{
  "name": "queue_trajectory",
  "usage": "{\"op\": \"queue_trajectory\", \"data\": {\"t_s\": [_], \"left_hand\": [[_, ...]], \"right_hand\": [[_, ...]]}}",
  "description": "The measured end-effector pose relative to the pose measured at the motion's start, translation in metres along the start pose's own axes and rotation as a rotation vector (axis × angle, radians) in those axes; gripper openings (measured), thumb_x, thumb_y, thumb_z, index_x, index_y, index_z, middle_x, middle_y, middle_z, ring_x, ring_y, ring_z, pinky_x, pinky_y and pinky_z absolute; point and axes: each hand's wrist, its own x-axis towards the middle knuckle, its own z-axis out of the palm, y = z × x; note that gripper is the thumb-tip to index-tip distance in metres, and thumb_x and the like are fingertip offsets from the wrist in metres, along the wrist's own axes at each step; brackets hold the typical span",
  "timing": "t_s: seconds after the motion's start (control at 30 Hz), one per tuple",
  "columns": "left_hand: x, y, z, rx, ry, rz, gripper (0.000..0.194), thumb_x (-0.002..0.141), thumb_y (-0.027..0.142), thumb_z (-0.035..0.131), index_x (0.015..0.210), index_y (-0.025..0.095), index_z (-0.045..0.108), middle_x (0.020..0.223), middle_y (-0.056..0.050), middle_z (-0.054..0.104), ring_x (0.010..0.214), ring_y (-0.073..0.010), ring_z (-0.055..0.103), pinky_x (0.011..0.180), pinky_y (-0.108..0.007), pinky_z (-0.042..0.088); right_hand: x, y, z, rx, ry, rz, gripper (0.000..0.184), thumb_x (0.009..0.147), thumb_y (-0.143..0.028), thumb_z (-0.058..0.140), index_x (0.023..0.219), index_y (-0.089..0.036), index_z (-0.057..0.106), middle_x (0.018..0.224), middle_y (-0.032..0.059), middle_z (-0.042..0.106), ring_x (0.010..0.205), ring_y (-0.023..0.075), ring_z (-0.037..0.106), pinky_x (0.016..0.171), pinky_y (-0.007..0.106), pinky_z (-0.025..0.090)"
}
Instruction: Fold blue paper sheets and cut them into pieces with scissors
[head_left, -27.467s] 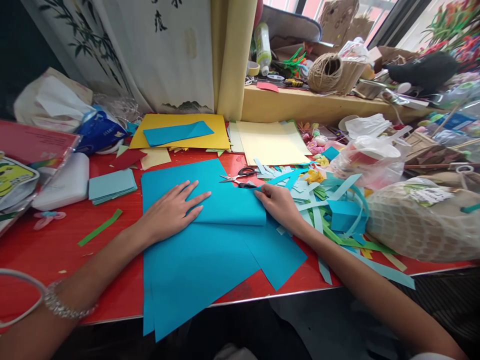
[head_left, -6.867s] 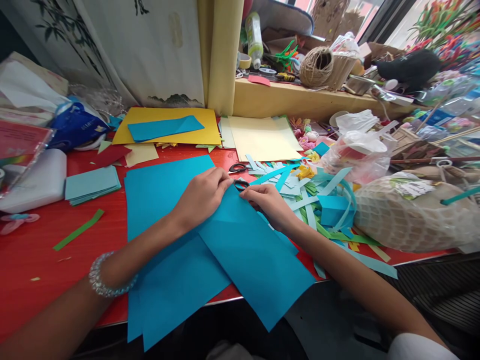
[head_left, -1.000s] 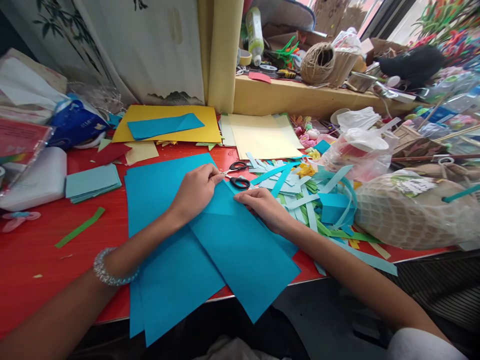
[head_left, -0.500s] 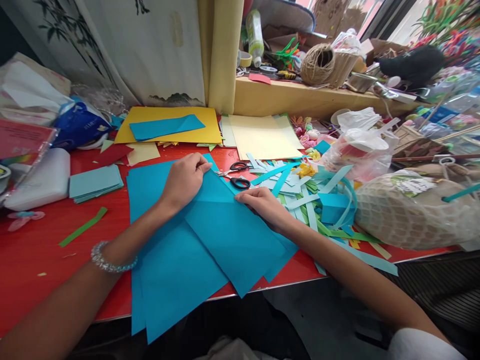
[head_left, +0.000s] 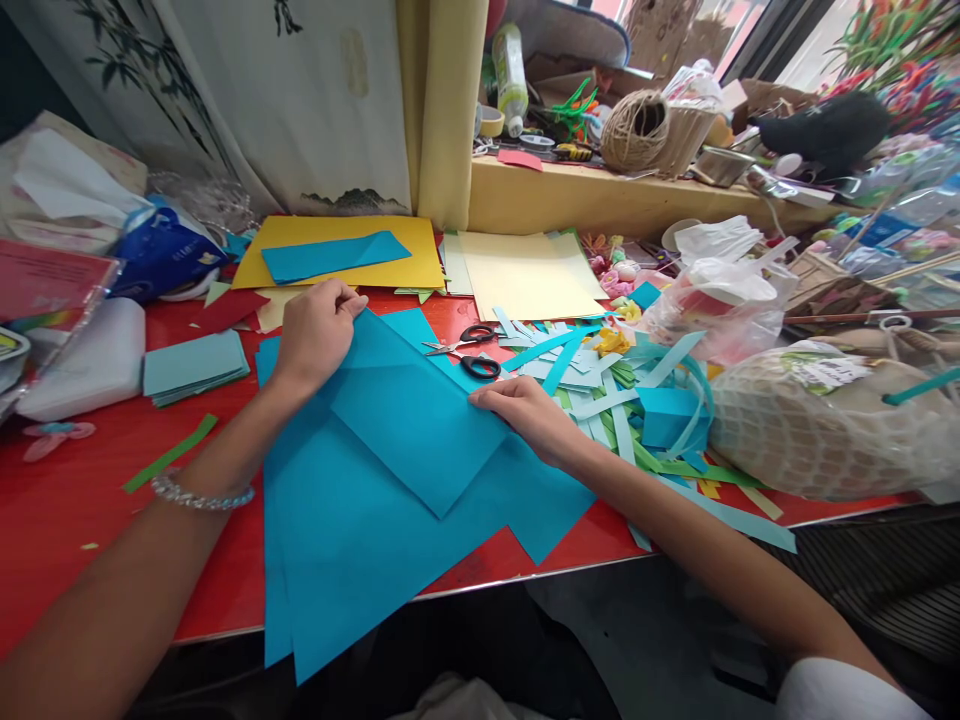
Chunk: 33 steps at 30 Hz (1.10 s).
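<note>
My left hand (head_left: 319,330) is closed in a pinch on the far left corner of a blue sheet of paper (head_left: 420,420). At the same sheet's right edge, my right hand (head_left: 529,412) pinches the paper between thumb and fingers. A crease runs across the held sheet near its far edge. Beneath it several larger blue sheets (head_left: 352,590) lie spread on the red table, their near corners overhanging the edge. A pair of scissors (head_left: 478,352) with black handles rests just beyond the held sheet, blades partly apart and pointing left; neither hand touches it.
Light-blue and green paper strips (head_left: 622,400) are heaped right of my right hand, beside a net-wrapped bundle (head_left: 832,420). Yellow card (head_left: 247,265) and cream sheets (head_left: 532,280) lie at the back. Light-blue cards (head_left: 196,365) sit at left, near a white box (head_left: 90,365).
My left hand has moved left and away, drawing the held sheet's corner with it, so the sheet has slid and turned over the stack. More of the scissors shows. My right hand stays nearly still.
</note>
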Motion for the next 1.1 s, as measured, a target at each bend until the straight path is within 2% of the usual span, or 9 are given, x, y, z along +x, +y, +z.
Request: {"op": "queue_trajectory", "data": {"t_s": [0.07,0.17,0.27,0.4,0.73,0.9,1.1], "left_hand": [[0.001,-0.003,-0.003,-0.001,-0.005,-0.005,0.022,0.088,0.037,0.046,0.075,0.022,0.053,0.079,-0.003,0.058,0.074,-0.0194,0.050,0.061,-0.030,0.032],[0.003,-0.008,-0.008,0.015,-0.017,-0.018,0.025,0.089,0.040,0.044,0.078,0.020,0.053,0.078,-0.002,0.055,0.073,-0.0174,0.047,0.060,-0.029,0.030],[0.004,-0.011,-0.011,0.020,-0.011,-0.030,0.025,0.088,0.042,0.046,0.078,0.020,0.054,0.078,-0.002,0.056,0.073,-0.0172,0.046,0.061,-0.029,0.029],[0.004,-0.014,-0.014,-0.003,-0.006,-0.006,0.027,0.088,0.045,0.046,0.077,0.022,0.052,0.076,-0.001,0.051,0.071,-0.0165,0.042,0.061,-0.029,0.028],[0.005,-0.018,-0.017,0.019,-0.012,-0.012,0.026,0.089,0.044,0.044,0.075,0.023,0.050,0.070,0.000,0.045,0.065,-0.0149,0.039,0.055,-0.029,0.023],[0.004,-0.019,-0.015,0.010,-0.021,0.020,0.027,0.090,0.044,0.041,0.077,0.023,0.051,0.074,0.001,0.048,0.068,-0.0152,0.041,0.058,-0.029,0.025],[0.007,-0.033,-0.013,0.036,-0.067,-0.032,0.022,0.088,0.041,0.044,0.079,0.022,0.053,0.082,-0.001,0.053,0.079,-0.0193,0.045,0.065,-0.030,0.028]], "right_hand": [[0.000,-0.001,0.000,0.045,-0.027,0.020,0.037,0.081,-0.038,0.058,0.051,-0.018,0.048,0.054,-0.0031,0.037,0.051,0.0084,0.036,0.050,0.023,0.041],[0.000,-0.003,0.001,0.144,-0.092,0.049,0.028,0.078,-0.035,0.061,0.056,-0.018,0.055,0.063,0.0001,0.052,0.060,0.0104,0.053,0.063,0.026,0.053],[-0.002,-0.005,0.002,0.197,-0.111,0.067,0.023,0.075,-0.032,0.064,0.058,-0.017,0.059,0.065,0.0009,0.058,0.062,0.0118,0.060,0.069,0.030,0.056],[-0.003,-0.006,0.002,0.209,-0.119,0.095,0.022,0.079,-0.034,0.061,0.065,-0.016,0.064,0.067,0.0035,0.065,0.064,0.0142,0.067,0.069,0.030,0.057],[0.001,0.001,0.002,0.239,-0.117,0.122,0.016,0.078,-0.030,0.060,0.071,-0.017,0.066,0.067,0.0064,0.070,0.068,0.0181,0.070,0.068,0.032,0.058],[0.001,0.000,0.003,0.259,-0.127,0.128,0.016,0.078,-0.028,0.060,0.072,-0.015,0.067,0.067,0.0070,0.071,0.068,0.0182,0.071,0.068,0.032,0.059],[-0.001,-0.006,-0.001,0.247,-0.225,0.166,0.017,0.078,-0.023,0.057,0.075,-0.011,0.069,0.077,0.0113,0.072,0.073,0.0197,0.071,0.072,0.034,0.059]]}}
